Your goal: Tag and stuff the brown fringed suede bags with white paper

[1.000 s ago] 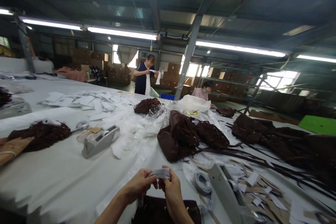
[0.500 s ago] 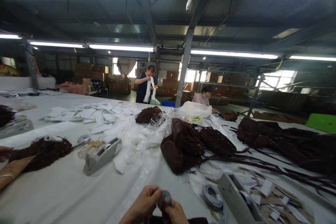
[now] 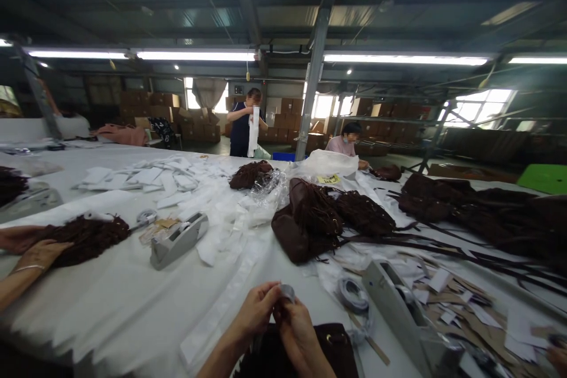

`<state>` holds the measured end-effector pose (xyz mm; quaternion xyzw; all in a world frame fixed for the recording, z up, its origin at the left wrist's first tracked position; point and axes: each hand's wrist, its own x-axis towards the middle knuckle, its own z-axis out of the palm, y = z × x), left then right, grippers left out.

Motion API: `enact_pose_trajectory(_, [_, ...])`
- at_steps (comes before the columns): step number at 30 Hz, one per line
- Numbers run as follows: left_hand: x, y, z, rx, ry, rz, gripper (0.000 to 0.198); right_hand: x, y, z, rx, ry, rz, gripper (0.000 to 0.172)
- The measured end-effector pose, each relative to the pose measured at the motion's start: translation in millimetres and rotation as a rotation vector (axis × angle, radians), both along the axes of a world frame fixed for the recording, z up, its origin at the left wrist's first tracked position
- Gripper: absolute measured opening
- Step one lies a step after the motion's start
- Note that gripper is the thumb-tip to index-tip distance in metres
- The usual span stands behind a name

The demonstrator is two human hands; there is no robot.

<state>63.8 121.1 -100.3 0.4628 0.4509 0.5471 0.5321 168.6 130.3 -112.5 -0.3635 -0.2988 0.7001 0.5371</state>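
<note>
Fingers [image 3: 269,294] of both hands [image 3: 256,310] [image 3: 296,325] pinch a grey band [image 3: 287,292] — apparently curled tighter than before.

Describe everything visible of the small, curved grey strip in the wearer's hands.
The small, curved grey strip looks smooth and slightly shiny, perhaps plastic or tape. It arches between the bare left hand and bare right hand, which hide its ends. It is held above the dark brown, leather-like item.

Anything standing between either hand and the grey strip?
Nothing visible: the left hand and right hand both touch the grey strip. The dark brown item lies below them, the tape dispenser off to the right.
</note>
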Motion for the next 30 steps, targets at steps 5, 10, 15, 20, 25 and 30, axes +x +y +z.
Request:
enact_pose_trajectory(5, [-0.5,-5.8,-1.2,-0.059,-0.096,0.041,0.049,4.3,-2.8,5.0,-0.062,-0.037,0.04,0.025])
enact_pose_trajectory(10, [2.4,-13.5,11.3,-0.14,-0.073,-0.029,0.045,5.1,-7.4,8.3,-0.029,-0.111,0.016,0.019])
enact_pose_trajectory(15, [2.9,-11.0,5.4,-0.033,-0.006,0.094,0.045,8.0,-5.7,4.7,-0.02,-0.157,0.035,0.023])
enact_pose_trajectory(20, [-0.2,-6.9,-5.2,0.016,0.049,0.204,0.041,4.1,-9.5,0.4,-0.08,-0.155,0.028,0.023])
enact_pose_trajectory(25, [3.9,-10.4,-3.7,-0.013,0.011,0.217,0.043,-5.5,-15.9,1.7,-0.16,-0.102,-0.077,0.021])
enact_pose_trajectory(30, [9.9,-15.8,8.1,-0.097,-0.226,0.275,0.042,-14.1,-20.2,6.9,-0.28,-0.01,-0.124,0.022])
